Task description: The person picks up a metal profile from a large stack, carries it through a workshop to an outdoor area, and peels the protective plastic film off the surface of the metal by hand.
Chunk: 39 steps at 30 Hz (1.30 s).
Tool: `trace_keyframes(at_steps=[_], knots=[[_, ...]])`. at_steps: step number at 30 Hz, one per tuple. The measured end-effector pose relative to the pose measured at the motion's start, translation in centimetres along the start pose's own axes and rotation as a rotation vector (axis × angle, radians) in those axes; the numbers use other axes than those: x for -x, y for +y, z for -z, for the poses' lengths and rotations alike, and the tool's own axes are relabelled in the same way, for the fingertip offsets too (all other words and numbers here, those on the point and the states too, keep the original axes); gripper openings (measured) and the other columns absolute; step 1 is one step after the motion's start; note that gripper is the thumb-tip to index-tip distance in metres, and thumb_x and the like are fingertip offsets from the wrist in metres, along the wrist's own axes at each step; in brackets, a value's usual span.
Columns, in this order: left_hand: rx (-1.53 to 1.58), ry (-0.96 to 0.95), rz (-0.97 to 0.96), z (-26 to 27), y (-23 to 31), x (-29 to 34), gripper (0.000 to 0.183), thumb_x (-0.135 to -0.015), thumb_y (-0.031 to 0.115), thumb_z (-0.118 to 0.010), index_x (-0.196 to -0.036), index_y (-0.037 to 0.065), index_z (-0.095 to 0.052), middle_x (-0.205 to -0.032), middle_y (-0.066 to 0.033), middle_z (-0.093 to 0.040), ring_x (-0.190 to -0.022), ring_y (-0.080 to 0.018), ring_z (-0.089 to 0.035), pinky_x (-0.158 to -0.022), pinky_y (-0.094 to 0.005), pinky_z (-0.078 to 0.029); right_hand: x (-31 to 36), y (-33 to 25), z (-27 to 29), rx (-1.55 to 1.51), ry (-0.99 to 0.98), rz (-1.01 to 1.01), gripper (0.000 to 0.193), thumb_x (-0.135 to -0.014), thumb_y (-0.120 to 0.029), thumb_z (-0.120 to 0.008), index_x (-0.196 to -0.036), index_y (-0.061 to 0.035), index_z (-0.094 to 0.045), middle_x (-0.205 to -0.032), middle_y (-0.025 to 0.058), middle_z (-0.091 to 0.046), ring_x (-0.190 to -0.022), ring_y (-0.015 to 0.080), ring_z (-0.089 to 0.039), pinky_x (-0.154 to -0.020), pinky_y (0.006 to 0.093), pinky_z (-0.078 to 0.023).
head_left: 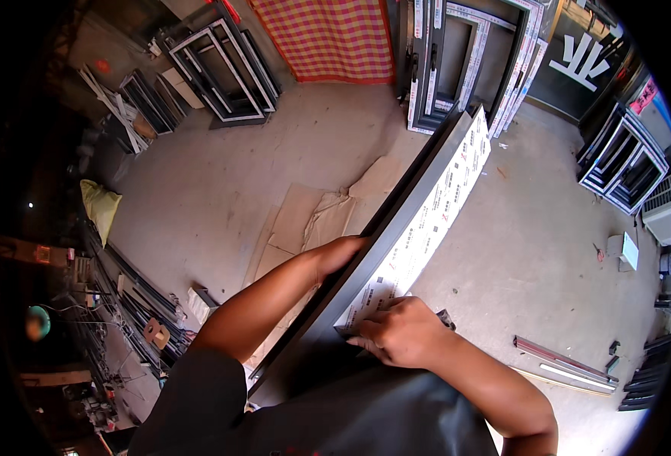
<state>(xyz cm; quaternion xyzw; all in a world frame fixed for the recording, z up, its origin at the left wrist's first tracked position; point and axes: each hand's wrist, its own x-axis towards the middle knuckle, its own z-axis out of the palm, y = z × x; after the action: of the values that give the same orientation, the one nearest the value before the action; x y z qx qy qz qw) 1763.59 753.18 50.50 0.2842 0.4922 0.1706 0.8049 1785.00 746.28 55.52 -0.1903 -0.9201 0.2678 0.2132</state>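
A long dark grey frame profile [419, 197] slants from my lap up and away to the right. White printed protective film [426, 235] covers its right-hand face, and the lower end of the film curls off the surface. My right hand [400, 330] is closed in a pinch on that lower end, knuckles up. My left hand [343, 254] reaches to the profile's left side and holds it there, with its fingers hidden behind the bar.
Window frames [457, 61] stand at the far side, more frames [225, 72] lean back left, and others [625, 163] stand at right. Flattened cardboard [305, 216] lies beyond my left arm. Loose dark bars [134, 296] lie left; thin strips [567, 365] lie right.
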Motion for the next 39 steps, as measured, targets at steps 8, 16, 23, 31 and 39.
trace_keyframes(at_steps=[8, 16, 23, 31, 39], knots=[[0.129, -0.007, 0.005, 1.5, -2.2, -0.6, 0.045, -0.102, 0.032, -0.046, -0.125, -0.003, -0.065, -0.112, -0.0127, -0.072, -0.092, -0.0188, -0.071, -0.082, -0.0322, -0.057, 1.1, 3.9, 6.5, 0.142, -0.084, -0.035, 0.031, -0.089, -0.031, -0.072, -0.066, -0.0118, -0.064, -0.056, 0.0061, -0.059, -0.053, 0.028, -0.063, -0.053, 0.0393, -0.049], [0.044, 0.033, 0.005, 1.4, -2.9, -0.9, 0.043, -0.101, 0.034, -0.049, -0.12, 0.0, -0.067, -0.107, -0.0098, -0.071, -0.088, -0.0171, -0.068, -0.079, -0.0312, -0.055, 2.4, 8.8, 15.6, 0.339, -0.104, -0.192, 0.044, -0.085, -0.034, -0.077, -0.06, -0.0056, -0.056, -0.055, 0.0091, -0.054, -0.052, 0.0303, -0.055, -0.057, 0.0401, -0.041], [-0.046, -0.068, 0.008, 1.3, -2.2, -0.1, 0.043, -0.1, 0.036, -0.05, -0.117, 0.002, -0.068, -0.105, -0.0085, -0.07, -0.088, -0.0166, -0.065, -0.079, -0.0322, -0.053, 5.4, 10.8, 21.3, 0.58, 0.043, -0.324, 0.051, -0.086, -0.035, -0.078, -0.058, -0.001, -0.053, -0.053, 0.0133, -0.046, -0.048, 0.03, -0.045, -0.053, 0.0395, -0.037], [-0.277, -0.21, -0.033, -0.4, -0.4, 0.3, 0.046, -0.099, 0.036, -0.051, -0.124, 0.0, -0.065, -0.111, -0.0085, -0.07, -0.096, -0.0147, -0.064, -0.084, -0.0299, -0.05, 13.3, 12.4, 26.1, 0.567, 0.201, -0.696, 0.047, -0.091, -0.033, -0.075, -0.066, 0.0026, -0.056, -0.056, 0.014, -0.045, -0.049, 0.0235, -0.041, -0.051, 0.0382, -0.034], [-0.373, -0.263, 0.069, -2.5, 1.9, 0.2, 0.046, -0.099, 0.033, -0.05, -0.129, 0.0, -0.062, -0.115, -0.0081, -0.068, -0.1, -0.0143, -0.063, -0.088, -0.0296, -0.05, 23.4, 10.2, 20.1, -0.457, 0.268, -1.136, 0.105, -0.049, -0.071, -0.089, -0.121, 0.0003, -0.062, -0.094, 0.0082, -0.063, -0.088, 0.0189, -0.062, -0.084, 0.0321, -0.048]])
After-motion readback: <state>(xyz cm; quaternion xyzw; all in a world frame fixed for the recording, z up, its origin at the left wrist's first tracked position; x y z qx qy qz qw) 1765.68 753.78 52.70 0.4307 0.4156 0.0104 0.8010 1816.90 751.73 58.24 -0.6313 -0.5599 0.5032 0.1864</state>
